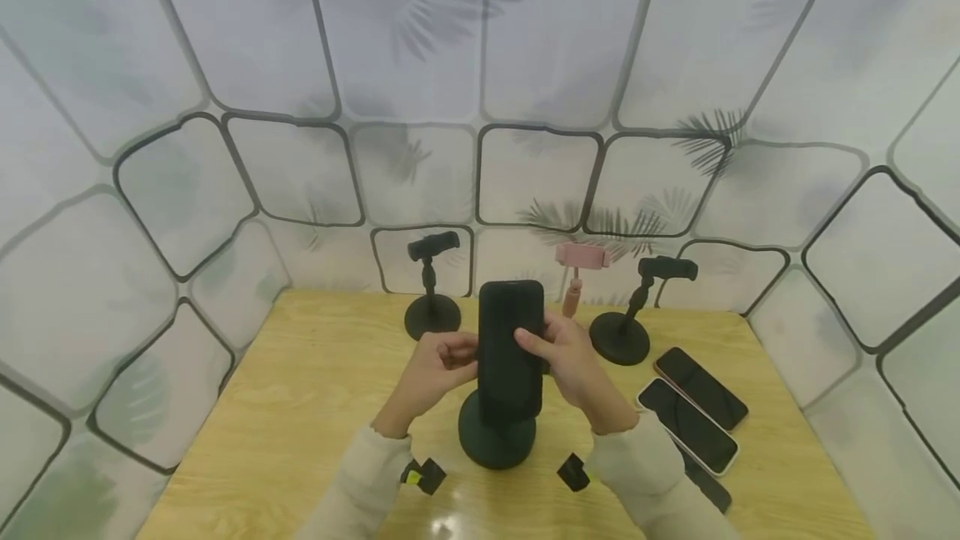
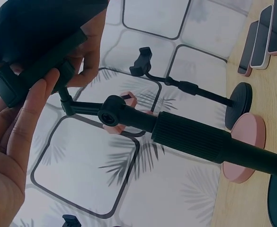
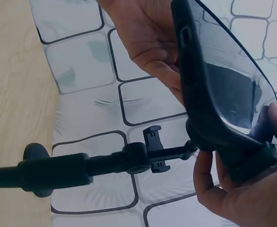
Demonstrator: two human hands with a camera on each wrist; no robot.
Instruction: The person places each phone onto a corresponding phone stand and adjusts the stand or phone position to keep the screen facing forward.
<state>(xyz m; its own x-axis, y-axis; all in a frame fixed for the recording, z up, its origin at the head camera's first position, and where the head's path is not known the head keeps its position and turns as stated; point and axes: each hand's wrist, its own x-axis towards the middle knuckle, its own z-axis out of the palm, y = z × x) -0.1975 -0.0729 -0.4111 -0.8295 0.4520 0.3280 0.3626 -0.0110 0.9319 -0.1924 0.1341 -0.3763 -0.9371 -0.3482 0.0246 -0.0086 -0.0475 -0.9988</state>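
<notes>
A dark smartphone stands upright in the clamp of a dark green phone stand, above its round base. At the phone's left edge is my left hand, its thumb and fingers gripping the clamp from the side and behind. My right hand holds the phone from the right, thumb on the screen and fingers bent behind the clamp. The stand's ribbed pole and a hinged joint lead up to the clamp. From the head view, the phone hides most of the pole.
Behind stand a black phone stand at left, a pink one and another black one at right. Several phones lie on the wooden table at right, including a white-edged one. Patterned fabric walls surround the table.
</notes>
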